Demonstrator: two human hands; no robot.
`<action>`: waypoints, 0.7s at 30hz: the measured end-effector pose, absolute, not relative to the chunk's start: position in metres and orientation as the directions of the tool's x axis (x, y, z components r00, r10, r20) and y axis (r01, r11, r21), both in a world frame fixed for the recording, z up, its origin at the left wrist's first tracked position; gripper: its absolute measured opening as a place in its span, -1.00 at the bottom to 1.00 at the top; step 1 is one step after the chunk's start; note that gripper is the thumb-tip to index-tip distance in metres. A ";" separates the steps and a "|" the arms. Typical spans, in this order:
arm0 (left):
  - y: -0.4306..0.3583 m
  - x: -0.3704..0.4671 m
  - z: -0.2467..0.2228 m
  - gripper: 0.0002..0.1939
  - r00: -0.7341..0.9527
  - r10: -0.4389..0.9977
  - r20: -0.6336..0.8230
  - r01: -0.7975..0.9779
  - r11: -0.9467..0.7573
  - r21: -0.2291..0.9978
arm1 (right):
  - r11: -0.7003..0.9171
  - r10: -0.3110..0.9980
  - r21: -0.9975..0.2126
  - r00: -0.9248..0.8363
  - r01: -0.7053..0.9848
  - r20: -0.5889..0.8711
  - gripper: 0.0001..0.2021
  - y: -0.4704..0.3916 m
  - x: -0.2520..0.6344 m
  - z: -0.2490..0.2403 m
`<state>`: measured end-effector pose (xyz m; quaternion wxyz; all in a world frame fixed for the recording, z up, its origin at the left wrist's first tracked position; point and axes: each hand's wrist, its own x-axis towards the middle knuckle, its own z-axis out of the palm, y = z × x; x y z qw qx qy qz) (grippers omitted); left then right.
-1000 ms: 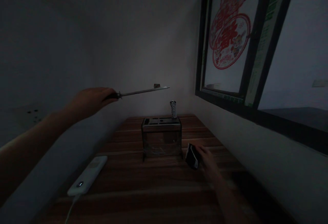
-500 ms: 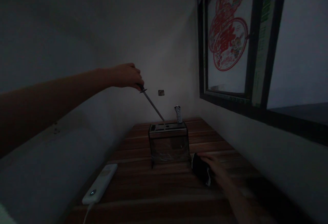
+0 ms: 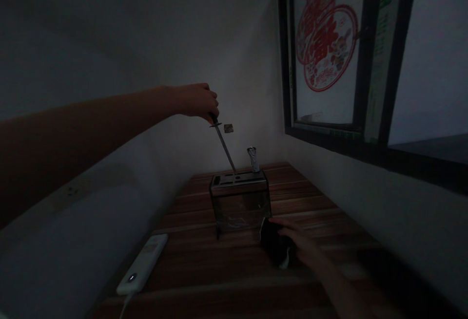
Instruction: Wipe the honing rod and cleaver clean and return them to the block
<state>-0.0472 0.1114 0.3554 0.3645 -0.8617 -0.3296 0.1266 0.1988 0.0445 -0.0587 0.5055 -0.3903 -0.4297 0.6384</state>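
My left hand (image 3: pixel 199 101) is closed around the dark handle of a sharpening steel (image 3: pixel 225 148), a slim rod with a small guard. The rod slants down to the right, and its tip is at the slotted top of a knife block (image 3: pixel 239 207) with see-through sides; whether the tip is inside a slot I cannot tell. A silvery patterned handle (image 3: pixel 253 159) sticks up from the block's right end. In front of the block, my right hand (image 3: pixel 298 241) grips a dark, soft-looking thing with a pale edge (image 3: pixel 275 243), whose kind I cannot make out.
The block stands on a wood-grain table (image 3: pixel 204 280). A white power strip (image 3: pixel 142 264) with a cord lies at the left edge. Walls rise behind and on both sides, and a dark-framed window (image 3: pixel 329 56) with red decorations is at right. A dark shape (image 3: pixel 398 280) lies lower right.
My left hand has moved right, and the sharpening steel stands more upright, its tip still at the block's top. My right hand has shifted the dark thing left, closer before the block.
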 end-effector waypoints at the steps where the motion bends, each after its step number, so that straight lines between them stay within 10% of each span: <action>1: 0.113 -0.046 0.355 -0.66 0.750 0.661 0.001 0.440 -0.498 -0.747 | -0.134 0.972 -0.944 -0.228 -0.302 -0.065 -0.60 0.042 0.195 -0.058; 11: 0.113 -0.039 0.354 -0.77 0.784 0.618 -0.065 0.220 -0.374 -0.901 | 0.306 0.950 -0.908 -0.159 0.287 0.270 -0.49 0.049 0.168 -0.099; 21: 0.117 -0.039 0.350 -0.76 0.799 0.599 -0.057 0.224 -0.385 -0.895 | 0.411 0.891 -0.859 0.067 0.306 0.450 -0.77 0.060 0.177 -0.094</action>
